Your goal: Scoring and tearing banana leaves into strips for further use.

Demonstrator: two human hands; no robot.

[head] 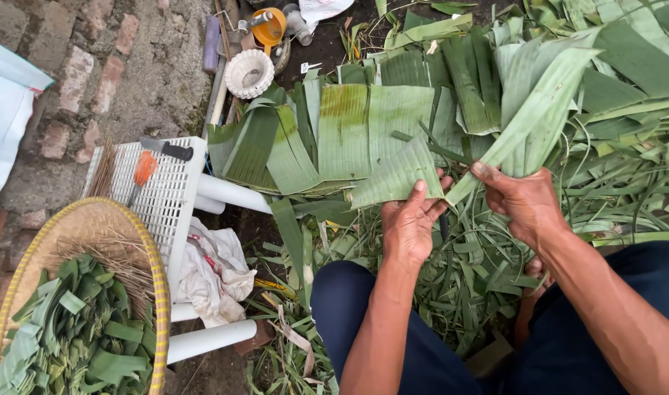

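My left hand [410, 219] grips the near end of a short strip of banana leaf [397, 177]. My right hand [521, 197] pinches the base of a longer banana leaf strip [539, 110] that rises toward the upper right. The two strips spread apart from between my hands. Both hands hover above my knees, which are in dark blue trousers, over a litter of leaf scraps [473, 278]. A stack of flat banana leaf pieces [349, 132] lies just beyond my hands.
A woven round basket [155, 263] at lower left holds folded leaf pieces and thin sticks. An overturned white plastic stool [170, 197] carries a knife [166, 148] and an orange-handled tool [143, 170]. A white cloth [214, 271] lies beside it. Brick paving is at far left.
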